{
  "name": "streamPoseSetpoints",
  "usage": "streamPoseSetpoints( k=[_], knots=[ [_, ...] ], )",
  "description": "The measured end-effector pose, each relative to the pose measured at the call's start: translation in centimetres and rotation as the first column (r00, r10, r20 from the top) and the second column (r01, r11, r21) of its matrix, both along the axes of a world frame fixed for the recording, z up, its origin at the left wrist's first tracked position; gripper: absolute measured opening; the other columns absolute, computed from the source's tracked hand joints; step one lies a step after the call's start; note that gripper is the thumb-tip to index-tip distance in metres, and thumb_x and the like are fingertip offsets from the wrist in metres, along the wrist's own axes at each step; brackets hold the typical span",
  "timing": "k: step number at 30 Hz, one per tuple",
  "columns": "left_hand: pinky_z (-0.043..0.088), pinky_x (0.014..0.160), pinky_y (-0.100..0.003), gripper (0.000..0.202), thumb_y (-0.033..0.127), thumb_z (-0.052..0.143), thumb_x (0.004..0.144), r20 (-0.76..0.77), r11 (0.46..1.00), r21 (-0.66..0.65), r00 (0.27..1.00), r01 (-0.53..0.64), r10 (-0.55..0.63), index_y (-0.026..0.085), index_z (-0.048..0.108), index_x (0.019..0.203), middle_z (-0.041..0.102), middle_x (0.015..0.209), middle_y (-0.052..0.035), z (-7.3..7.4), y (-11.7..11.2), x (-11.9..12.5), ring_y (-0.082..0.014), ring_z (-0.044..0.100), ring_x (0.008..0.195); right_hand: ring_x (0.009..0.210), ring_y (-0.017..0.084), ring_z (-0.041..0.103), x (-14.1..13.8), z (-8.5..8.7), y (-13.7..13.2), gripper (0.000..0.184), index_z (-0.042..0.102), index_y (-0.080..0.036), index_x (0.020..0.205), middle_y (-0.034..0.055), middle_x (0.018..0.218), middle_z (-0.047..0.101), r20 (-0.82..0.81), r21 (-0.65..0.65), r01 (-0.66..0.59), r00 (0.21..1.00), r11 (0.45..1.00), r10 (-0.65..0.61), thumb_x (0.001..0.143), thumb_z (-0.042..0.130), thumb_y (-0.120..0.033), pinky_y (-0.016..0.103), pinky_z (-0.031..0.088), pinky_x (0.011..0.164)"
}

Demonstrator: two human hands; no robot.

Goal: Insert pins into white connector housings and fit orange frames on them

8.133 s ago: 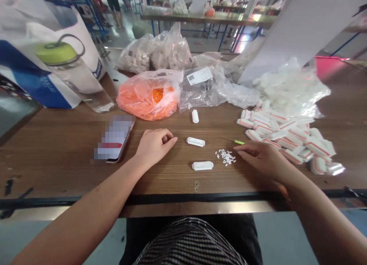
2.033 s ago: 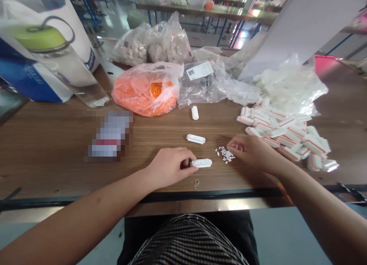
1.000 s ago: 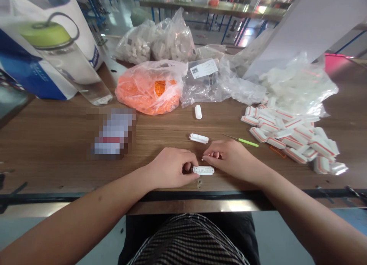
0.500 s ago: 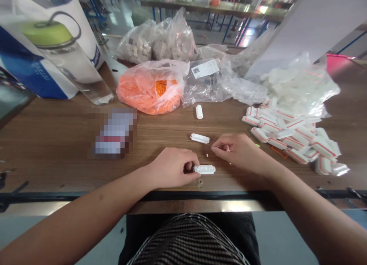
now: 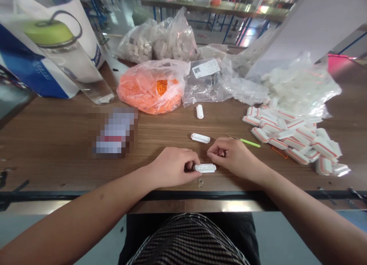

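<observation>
My left hand (image 5: pixel 177 166) pinches the left end of a long white plastic housing (image 5: pixel 205 168), which lies flat near the table's front edge with a row of small cells along it. Just above and right of it is my right hand (image 5: pixel 229 154), thumb and fingertips pressed together. Small whitish bits show within its curled fingers; what the fingertips hold is too small to make out. A second white plastic piece (image 5: pixel 200 138) lies beyond the hands, and a smaller white piece (image 5: pixel 200 111) farther back. Behind my right hand rests a thin tool with a green handle (image 5: pixel 250 143).
A heap of white pieces with orange edges (image 5: pixel 298 135) lies at right. At the back are a bag of orange parts (image 5: pixel 149 89), clear bags of pale parts (image 5: pixel 137 47) and a plastic bag with a label (image 5: pixel 205 68). A water bottle (image 5: pixel 74 66) and a blurred-out flat object (image 5: pixel 114 133) are at left.
My right hand has moved left and toward me, closer to the housing, uncovering the green-handled tool. The tiny white bit on the table is no longer visible. My left hand stays on the housing.
</observation>
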State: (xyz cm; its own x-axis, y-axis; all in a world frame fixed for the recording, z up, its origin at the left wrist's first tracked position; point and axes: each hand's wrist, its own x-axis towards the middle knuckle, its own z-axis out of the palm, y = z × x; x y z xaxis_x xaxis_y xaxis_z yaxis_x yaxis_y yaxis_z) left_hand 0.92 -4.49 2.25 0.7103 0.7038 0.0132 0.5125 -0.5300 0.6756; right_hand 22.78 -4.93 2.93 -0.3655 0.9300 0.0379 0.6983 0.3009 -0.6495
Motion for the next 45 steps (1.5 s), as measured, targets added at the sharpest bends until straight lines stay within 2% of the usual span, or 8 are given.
streamPoseSetpoints(
  k=[3,5,11,21,24,36,39,45],
  knots=[
    [0.037,0.058,-0.022,0.011,0.029,0.071,0.078,0.018,1.0,0.001,1.0,-0.004,0.004,0.02,0.068,0.082,0.063,0.068,0.0053,-0.1,-0.1,0.0,-0.0089,0.052,0.057,0.06,0.011,0.054,0.2,0.5,-0.9,0.013,0.067,-0.02,0.07,-0.0013,0.068,0.062,-0.126,-0.064,-0.013,0.992,0.998,0.005,0.082,0.062,-0.021,0.025,0.042,0.058],
    [0.037,0.058,-0.022,0.011,0.029,0.071,0.078,0.025,1.0,-0.003,1.0,-0.011,0.012,0.02,0.068,0.083,0.062,0.068,0.0056,-0.2,-0.1,0.0,-0.0087,0.052,0.057,0.06,0.011,0.053,0.3,0.6,-1.5,0.013,0.068,-0.021,0.071,-0.0013,0.067,0.062,-0.135,-0.06,-0.054,0.99,0.997,0.046,0.083,0.063,-0.023,0.026,0.042,0.061],
    [0.036,0.057,-0.022,0.011,0.029,0.071,0.077,0.037,1.0,0.001,0.999,-0.014,0.014,0.02,0.068,0.084,0.062,0.068,0.0057,-0.3,-0.1,0.0,-0.0085,0.052,0.057,0.062,0.012,0.054,0.2,0.3,-2.0,0.013,0.067,-0.021,0.073,-0.0021,0.063,0.059,-0.063,0.073,-0.117,0.991,0.991,0.121,0.085,0.062,-0.023,0.032,0.042,0.07],
    [0.037,0.057,-0.022,0.011,0.031,0.069,0.079,0.025,1.0,-0.006,1.0,-0.017,0.017,0.02,0.067,0.083,0.062,0.067,0.0057,-0.2,-0.1,0.0,-0.0085,0.052,0.057,0.066,0.014,0.056,0.2,-0.1,-2.4,0.013,0.067,-0.019,0.077,-0.0001,0.067,0.062,0.047,0.254,-0.175,0.985,0.951,0.169,0.087,0.059,-0.02,0.032,0.04,0.07],
    [0.037,0.058,-0.023,0.011,0.031,0.069,0.079,0.025,1.0,-0.011,1.0,-0.017,0.018,0.02,0.067,0.084,0.062,0.068,0.005,-0.2,-0.1,0.0,-0.0091,0.053,0.057,0.066,0.015,0.056,0.0,-0.3,-2.6,0.014,0.066,-0.02,0.077,0.0005,0.068,0.063,0.081,0.315,-0.16,0.987,0.935,0.142,0.088,0.057,-0.021,0.033,0.04,0.07],
    [0.038,0.059,-0.023,0.01,0.03,0.068,0.08,0.02,0.999,-0.013,0.999,-0.039,0.039,0.021,0.067,0.084,0.062,0.068,0.0054,0.0,-0.3,0.0,-0.0093,0.053,0.059,0.065,0.015,0.057,0.1,0.9,-3.1,0.02,0.072,-0.021,0.083,0.0015,0.067,0.065,0.148,0.328,-0.209,0.975,0.921,0.168,0.09,0.053,-0.022,0.033,0.038,0.07],
    [0.038,0.06,-0.023,0.011,0.031,0.068,0.081,0.018,0.999,-0.014,0.999,-0.042,0.042,0.02,0.066,0.084,0.062,0.069,0.0052,-0.1,-0.3,0.0,-0.0094,0.053,0.058,0.064,0.015,0.056,0.1,0.7,-3.3,0.02,0.073,-0.022,0.085,0.0012,0.067,0.066,0.173,0.38,-0.208,0.973,0.901,0.151,0.09,0.054,-0.021,0.033,0.038,0.069],
    [0.038,0.058,-0.024,0.015,0.034,0.067,0.081,0.023,0.997,-0.02,0.997,-0.073,0.073,0.02,0.065,0.082,0.061,0.067,0.0048,-0.2,-0.5,0.1,-0.0094,0.052,0.056,0.063,0.016,0.057,-0.6,0.0,-4.2,0.021,0.073,-0.021,0.081,0.0017,0.062,0.066,0.421,0.493,-0.328,0.901,0.806,0.109,0.089,0.054,-0.019,0.036,0.039,0.071]
  ],
)
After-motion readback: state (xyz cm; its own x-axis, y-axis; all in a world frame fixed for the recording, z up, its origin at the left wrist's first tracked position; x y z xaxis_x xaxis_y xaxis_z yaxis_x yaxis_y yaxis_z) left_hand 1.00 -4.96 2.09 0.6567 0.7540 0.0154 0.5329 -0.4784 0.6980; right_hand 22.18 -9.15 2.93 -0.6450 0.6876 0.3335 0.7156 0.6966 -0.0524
